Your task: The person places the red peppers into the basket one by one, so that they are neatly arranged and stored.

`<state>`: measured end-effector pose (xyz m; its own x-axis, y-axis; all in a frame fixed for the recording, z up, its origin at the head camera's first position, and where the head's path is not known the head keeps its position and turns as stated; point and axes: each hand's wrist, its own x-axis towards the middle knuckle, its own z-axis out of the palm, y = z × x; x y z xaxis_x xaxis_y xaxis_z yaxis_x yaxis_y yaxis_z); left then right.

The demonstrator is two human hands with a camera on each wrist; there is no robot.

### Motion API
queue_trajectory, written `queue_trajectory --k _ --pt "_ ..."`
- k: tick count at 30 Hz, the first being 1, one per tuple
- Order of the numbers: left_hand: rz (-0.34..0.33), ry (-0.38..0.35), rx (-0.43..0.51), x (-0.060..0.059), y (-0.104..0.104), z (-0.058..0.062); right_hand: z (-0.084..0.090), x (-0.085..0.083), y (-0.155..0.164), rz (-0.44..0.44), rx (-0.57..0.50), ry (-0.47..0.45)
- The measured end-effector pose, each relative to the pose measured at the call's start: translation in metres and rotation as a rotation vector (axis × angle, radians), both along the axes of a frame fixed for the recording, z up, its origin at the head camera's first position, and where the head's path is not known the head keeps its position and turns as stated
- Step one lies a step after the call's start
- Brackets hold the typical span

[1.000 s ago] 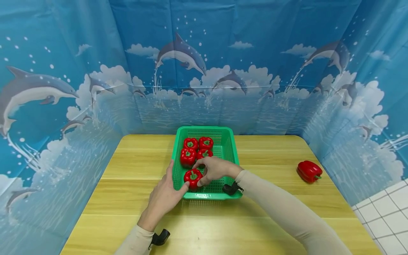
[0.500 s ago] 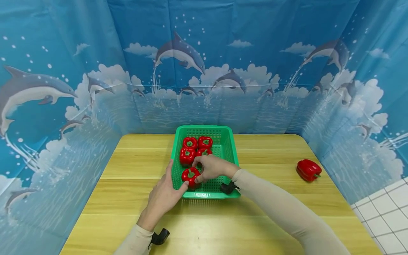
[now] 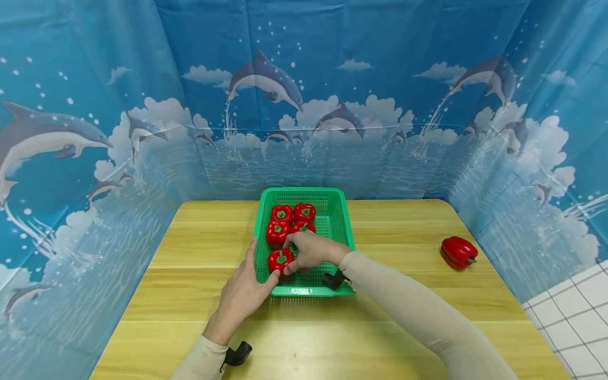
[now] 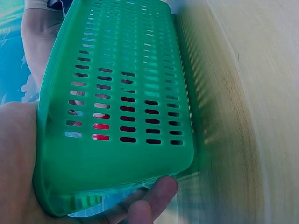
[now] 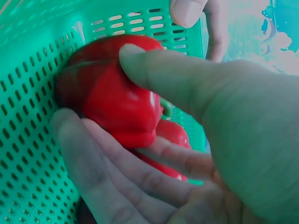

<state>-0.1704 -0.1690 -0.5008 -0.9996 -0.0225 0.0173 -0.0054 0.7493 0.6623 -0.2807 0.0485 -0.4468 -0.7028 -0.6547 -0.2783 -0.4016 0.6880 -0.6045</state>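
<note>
A green slotted basket (image 3: 338,221) stands on the wooden table and holds several red bell peppers. My right hand (image 3: 311,252) reaches into it and grips the nearest pepper (image 3: 278,259) at the front left corner; in the right wrist view thumb and fingers wrap that pepper (image 5: 112,98) against the basket wall (image 5: 28,116). My left hand (image 3: 244,293) holds the basket's front left corner, thumb along the rim. The left wrist view shows the basket's outer wall (image 4: 126,93) with my left hand's fingers (image 4: 154,198) under its edge. Another red pepper (image 3: 457,252) lies alone at the table's right.
Blue dolphin-print curtains (image 3: 304,95) close in the table on the left, back and right. Bare wooden tabletop (image 3: 304,338) lies in front of the basket. White tiled floor (image 3: 584,322) shows at the lower right.
My right hand and the pepper it grips have shifted slightly left and back inside the basket, toward the front left corner. The left hand stays on the basket's corner.
</note>
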Motion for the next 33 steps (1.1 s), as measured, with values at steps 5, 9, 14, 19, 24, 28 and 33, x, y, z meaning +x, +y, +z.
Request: queue_trajectory --k 5,9,14,19,24,28,33 --pt "-0.001 0.001 0.001 0.001 -0.001 -0.001 0.0 0.0 -0.006 -0.053 0.007 0.0" --pt "0.0 0.001 -0.001 0.001 -0.001 -0.001 0.001 0.0 -0.009 -0.061 -0.001 0.019" --pt "0.003 -0.002 -0.004 0.0 0.0 -0.001 0.002 0.001 -0.008 -0.061 -0.01 0.024" --pt "0.003 -0.002 -0.004 0.0 0.001 -0.002 0.003 0.004 -0.004 -0.05 -0.006 0.043" --pt "0.005 -0.005 0.006 -0.001 0.001 -0.002 0.004 0.006 0.001 -0.031 0.0 0.087" --pt "0.006 -0.002 0.008 0.0 0.001 -0.003 0.005 0.008 0.006 -0.021 0.001 0.11" --pt "0.01 0.002 0.009 0.0 0.001 -0.004 0.007 0.012 0.013 -0.026 -0.032 0.106"
